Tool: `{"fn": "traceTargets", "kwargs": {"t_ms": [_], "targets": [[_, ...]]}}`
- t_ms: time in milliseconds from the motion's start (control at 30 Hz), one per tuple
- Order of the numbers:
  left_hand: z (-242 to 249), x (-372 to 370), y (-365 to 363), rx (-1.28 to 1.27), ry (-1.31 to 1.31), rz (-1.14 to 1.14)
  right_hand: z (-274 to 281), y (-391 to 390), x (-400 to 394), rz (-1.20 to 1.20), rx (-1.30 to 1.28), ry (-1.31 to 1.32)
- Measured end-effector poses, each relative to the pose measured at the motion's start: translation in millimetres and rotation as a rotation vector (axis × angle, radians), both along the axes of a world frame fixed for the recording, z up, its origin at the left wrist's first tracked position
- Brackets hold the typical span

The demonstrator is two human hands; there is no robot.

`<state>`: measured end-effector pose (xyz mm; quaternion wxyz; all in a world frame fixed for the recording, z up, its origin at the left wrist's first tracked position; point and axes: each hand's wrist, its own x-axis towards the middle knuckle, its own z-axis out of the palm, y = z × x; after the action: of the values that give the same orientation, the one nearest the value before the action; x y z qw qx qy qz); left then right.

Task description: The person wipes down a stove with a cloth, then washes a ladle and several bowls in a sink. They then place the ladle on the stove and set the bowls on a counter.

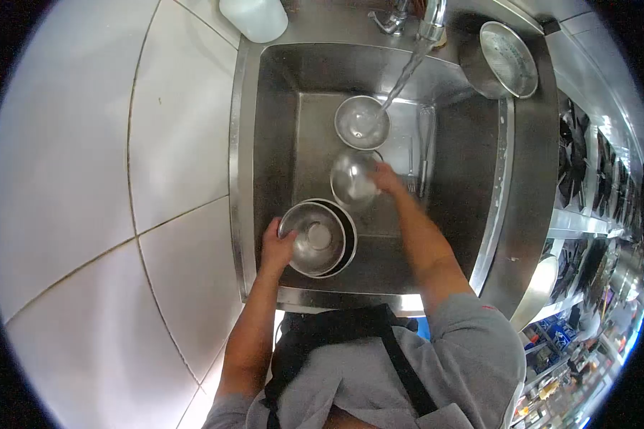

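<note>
Gripping the left rim of a shiny metal bowl (pixel 311 247), my left hand (pixel 275 247) is at the front left of the sink (pixel 311 164). That bowl overlaps another metal bowl (pixel 350 243), mostly hidden beneath it. My right hand (pixel 386 179) is closed on the right edge of a smaller metal bowl (pixel 350 180), slightly blurred, in the middle of the sink. Just behind it, a metal bowl (pixel 362 123) catches water (pixel 406 71) running from the faucet (pixel 432 25). To the right on the sink floor lie a fork (pixel 411 179) and other long metal utensils (pixel 425 143).
A deep metal pot (pixel 504 61) rests tilted on the sink's back right corner. At the back left stands a white container (pixel 255 18). White tiles (pixel 179 136) cover the left side. Racks with dark-looking utensils (pixel 579 157) are at the right.
</note>
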<state>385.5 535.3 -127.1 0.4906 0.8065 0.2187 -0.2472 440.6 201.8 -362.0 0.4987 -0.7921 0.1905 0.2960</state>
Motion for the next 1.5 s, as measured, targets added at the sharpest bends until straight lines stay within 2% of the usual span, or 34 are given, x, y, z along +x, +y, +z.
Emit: {"fn": "traceTargets", "kwargs": {"t_ms": [67, 133, 200, 233, 300, 333, 400, 433, 500, 533, 567, 633, 700, 733, 767, 833, 867, 933, 1000, 1033, 1100, 1133, 1167, 1233, 1267, 1300, 1333, 1367, 1400, 1433, 1467, 1500], "targets": [[9, 2, -7, -0.028, 0.034, 0.004, 76, -1, 49, -0.333, 0.29, -0.022], [15, 2, -10, 0.06, -0.067, -0.035, 98, -8, 95, -0.503, 0.337, -0.18], [7, -1, -7, 0.052, -0.089, -0.015, 122, -15, 132, -0.376, 0.133, -0.227], [2, -3, -5, 0.05, -0.101, 0.008, 150, -11, 139, -0.375, 0.13, -0.239], [-1, -2, 0, 0.016, -0.084, -0.021, 230, 1, 148, 0.116, -0.354, -0.693], [-3, -3, 3, -0.012, -0.054, -0.051, 257, 3, 143, 0.12, -0.361, -0.702], [-25, -7, 13, -0.014, -0.078, -0.068, 299, 6, 127, 0.163, -0.403, -1.024], [-29, -8, 14, -0.007, -0.089, -0.089, 301, 0, 119, 0.164, -0.417, -1.036], [-29, -9, 12, 0.049, -0.161, -0.1, 307, -16, 100, 0.015, -0.54, -1.336], [-26, -10, 10, 0.121, -0.215, -0.107, 319, -18, 87, -0.112, -0.446, -1.341], [-23, -9, 9, 0.112, -0.222, -0.107, 319, -22, 84, -0.108, -0.455, -1.348], [10, -4, 3, -0.115, -0.071, -0.016, 289, -37, 74, -0.402, -0.431, -1.078], [-21, -8, 11, -0.166, -0.068, 0.016, 206, -68, 83, -0.455, -0.253, -0.555], [-31, -11, 15, -0.212, -0.061, 0.05, 178, -79, 90, -0.399, -0.145, -0.244], [-26, -11, 13, -0.211, -0.062, 0.048, 171, -70, 84, -0.4, -0.145, -0.244], [-13, -5, 7, -0.308, 0.042, 0.122, 169, -35, 69, -0.444, -0.46, -0.521], [-10, 0, 5, -0.309, 0.039, 0.125, 176, -31, 66, -0.35, -0.542, -0.504], [-7, 10, -1, -0.347, 0.029, 0.185, 212, -18, 59, -0.311, -0.011, -0.303], [-11, 25, -12, -0.366, -0.038, 0.198, 258, 12, 38, -0.14, 0.295, -0.036], [-11, 32, -19, -0.38, -0.103, 0.208, 259, 24, 32, -0.137, 0.293, -0.033], [-8, 50, -35, -0.391, -0.198, 0.157, 261, 43, 24, 0.199, 0.074, -0.267], [-2, 59, -45, -0.4, -0.294, 0.102, 256, 48, 21, 0.183, -0.205, -0.525], [5, 67, -56, -0.402, -0.296, 0.102, 253, 45, 26, 0.183, -0.207, -0.526], [20, 85, -78, -0.552, -0.228, 0.163, 254, 32, 49, -0.024, -0.306, -0.515], [24, 98, -83, -0.557, -0.231, 0.159, 253, 26, 60, -0.068, -0.25, -0.734], [25, 111, -88, -0.735, -0.137, 0.2, 263, 17, 74, -0.07, -0.255, -0.736], [26, 121, -92, -0.911, -0.041, 0.24, 282, 8, 90, -0.002, -0.206, -0.615], [35, 126, -97, -0.913, -0.043, 0.237, 297, 3, 102, 0.066, -0.157, -0.493], [49, 132, -105, -0.86, 0.008, 0.245, 305, 2, 113, 0.065, -0.16, -0.499], [60, 141, -113, -0.808, 0.055, 0.251, 313, 4, 124, 0.072, -0.333, -0.646], [41, 151, -122, -0.875, 0.03, 0.24, 318, 7, 132, 0.076, -0.508, -0.786], [43, 155, -129, -0.876, 0.029, 0.234, 334, 12, 134, 0.071, -0.51, -0.789]]}}
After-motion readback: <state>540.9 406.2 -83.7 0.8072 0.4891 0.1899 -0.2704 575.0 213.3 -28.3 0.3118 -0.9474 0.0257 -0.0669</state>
